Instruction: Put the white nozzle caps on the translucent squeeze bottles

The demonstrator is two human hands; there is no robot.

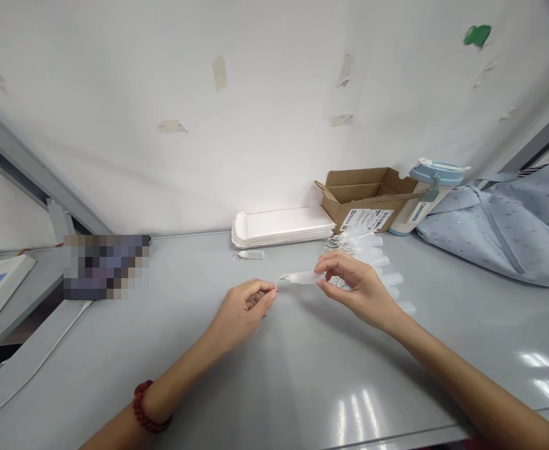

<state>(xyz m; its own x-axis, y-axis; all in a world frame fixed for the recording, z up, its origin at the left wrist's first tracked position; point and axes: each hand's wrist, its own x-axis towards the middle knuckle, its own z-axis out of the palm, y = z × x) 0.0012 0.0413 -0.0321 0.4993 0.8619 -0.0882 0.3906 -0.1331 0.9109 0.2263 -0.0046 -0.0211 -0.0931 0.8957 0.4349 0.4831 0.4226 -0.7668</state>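
Observation:
Both hands meet over the middle of the grey table [302, 375]. My right hand [356, 284] pinches a small translucent plastic tube [302, 277] by its right end. My left hand [244, 306] pinches the thin white loop or cap at the tube's left end. Just behind my right hand lies a row of several similar translucent tubes [372, 256]. One more small tube [250, 254] lies alone on the table farther back.
A stack of flat white trays [284, 226] lies against the white wall. An open cardboard box [366, 197], a blue-lidded cup [424, 195] and a light blue bag [504, 225] stand at the right. A white cable [40, 369] runs along the left.

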